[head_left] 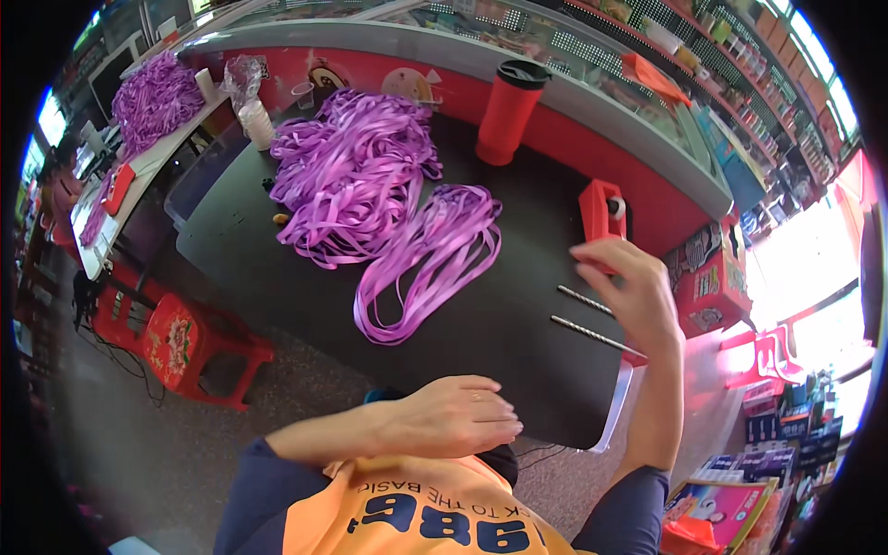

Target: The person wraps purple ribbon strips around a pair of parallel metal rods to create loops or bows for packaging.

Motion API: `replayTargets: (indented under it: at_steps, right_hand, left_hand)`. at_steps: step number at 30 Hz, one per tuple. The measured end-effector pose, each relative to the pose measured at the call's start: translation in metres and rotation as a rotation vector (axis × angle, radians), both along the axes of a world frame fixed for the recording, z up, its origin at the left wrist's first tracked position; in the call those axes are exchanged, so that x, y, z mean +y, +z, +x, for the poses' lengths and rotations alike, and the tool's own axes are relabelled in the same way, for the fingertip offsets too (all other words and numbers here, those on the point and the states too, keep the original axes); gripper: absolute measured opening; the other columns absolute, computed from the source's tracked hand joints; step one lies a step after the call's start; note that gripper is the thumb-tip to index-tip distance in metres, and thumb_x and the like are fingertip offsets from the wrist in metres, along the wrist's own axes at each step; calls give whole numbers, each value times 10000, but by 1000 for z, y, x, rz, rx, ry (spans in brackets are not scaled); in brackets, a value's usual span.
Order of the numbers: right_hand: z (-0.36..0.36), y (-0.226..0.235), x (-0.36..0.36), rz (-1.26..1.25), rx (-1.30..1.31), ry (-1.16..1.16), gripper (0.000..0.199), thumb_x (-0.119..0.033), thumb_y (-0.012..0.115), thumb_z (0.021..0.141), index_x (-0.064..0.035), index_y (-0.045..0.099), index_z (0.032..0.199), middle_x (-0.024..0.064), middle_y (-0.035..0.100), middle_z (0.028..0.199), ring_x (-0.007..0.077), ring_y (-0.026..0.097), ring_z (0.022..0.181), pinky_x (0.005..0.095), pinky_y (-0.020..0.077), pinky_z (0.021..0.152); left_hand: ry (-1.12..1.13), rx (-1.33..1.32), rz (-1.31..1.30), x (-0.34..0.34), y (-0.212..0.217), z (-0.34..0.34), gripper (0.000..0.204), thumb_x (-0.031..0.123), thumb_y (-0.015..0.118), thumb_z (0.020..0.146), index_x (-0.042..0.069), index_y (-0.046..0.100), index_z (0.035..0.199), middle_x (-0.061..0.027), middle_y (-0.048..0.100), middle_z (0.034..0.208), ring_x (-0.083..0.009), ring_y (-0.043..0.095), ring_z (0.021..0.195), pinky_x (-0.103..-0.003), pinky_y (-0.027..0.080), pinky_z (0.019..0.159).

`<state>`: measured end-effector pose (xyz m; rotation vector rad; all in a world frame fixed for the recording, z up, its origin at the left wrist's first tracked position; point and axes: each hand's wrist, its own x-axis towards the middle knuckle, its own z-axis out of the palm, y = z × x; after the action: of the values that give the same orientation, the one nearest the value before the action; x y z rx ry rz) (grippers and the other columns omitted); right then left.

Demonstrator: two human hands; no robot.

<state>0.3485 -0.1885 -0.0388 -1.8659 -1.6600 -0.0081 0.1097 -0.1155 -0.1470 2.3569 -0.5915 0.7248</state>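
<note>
A large tangled heap of purple ribbon loops (356, 166) lies on the dark table (277, 310). A smaller looped bundle of purple ribbon (430, 264) spreads out in front of it. My right hand (634, 291) hovers over the table's right side, thumb and fingers apart, just in front of a red tape dispenser (597, 208). Whether its fingertips touch the dispenser's base I cannot tell. Two spiral metal rods (589, 333), like drill bits, point leftward beneath that hand. My left hand (453, 416) is held flat before my body, near the table's front edge, with nothing visible in it.
A red tumbler with a black lid (507, 116) stands at the back, beside stacked white cups (256, 125) at the far left. Behind runs a glass counter (610, 129). Red stools (190, 347) and a side table with more purple ribbon (157, 102) are left.
</note>
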Motion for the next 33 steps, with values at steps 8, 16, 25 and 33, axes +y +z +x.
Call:
replayTargets:
  at_steps: [8,16,25,33]
  right_hand:
    - [14,-42,162,-126,-76,190,188,-155,591,851,-19,659,961,137,632,883,327,605,839,397,472,759]
    - [10,-94,228,-327,-110,86,204,-212,616,829,-53,693,932,129,584,923,296,558,976,394,438,853]
    - [11,-103,234,-210,-170,255,164,-181,639,799,-63,679,906,119,594,906,302,549,920,390,441,812]
    - [11,-108,229,-178,-199,279,172,-211,624,816,-110,660,951,76,627,941,283,550,957,416,397,830]
  left_hand:
    - [36,-616,-632,38,66,-89,93,204,667,843,153,679,920,-25,698,899,-201,628,819,-342,449,715]
    - [-260,-633,-1051,37,87,-104,312,384,564,912,309,601,1213,-34,690,967,-251,494,1042,-442,307,999]
    - [-114,-809,-1271,18,98,-87,257,430,514,922,293,682,1060,-54,695,861,-270,510,983,-427,323,949]
    - [-64,-656,-1216,20,91,-99,231,341,531,919,226,609,1104,31,628,850,-190,491,935,-344,383,846]
